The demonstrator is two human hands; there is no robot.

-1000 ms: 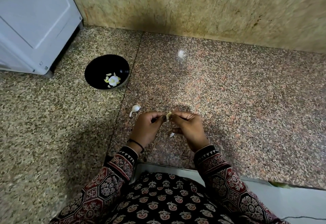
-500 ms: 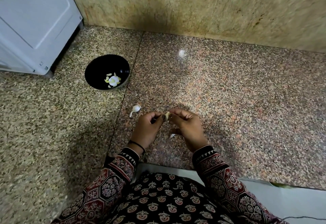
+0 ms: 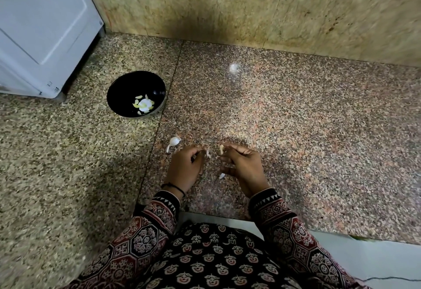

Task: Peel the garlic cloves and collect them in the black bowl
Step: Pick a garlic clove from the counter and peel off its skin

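Note:
My right hand (image 3: 242, 165) pinches a small pale garlic clove (image 3: 221, 149) at its fingertips. A short gap to its left, my left hand (image 3: 185, 167) pinches a thin white scrap of peel (image 3: 208, 153). The black bowl (image 3: 123, 88) stands on the stone counter up and to the left, with several peeled cloves (image 3: 144, 104) in its bottom. An unpeeled clove (image 3: 174, 141) with a curled tail lies on the counter just above my left hand. A bit of white peel (image 3: 222, 175) lies under my right hand.
A white appliance (image 3: 43, 29) fills the far left corner, close to the bowl. A beige stone wall (image 3: 250, 4) runs along the back. The counter's front edge (image 3: 227, 217) is at my body, with white floor below at the right.
My hands were joined on the clove before; now they have drawn apart, the left taking a strip of peel away while the right keeps the clove.

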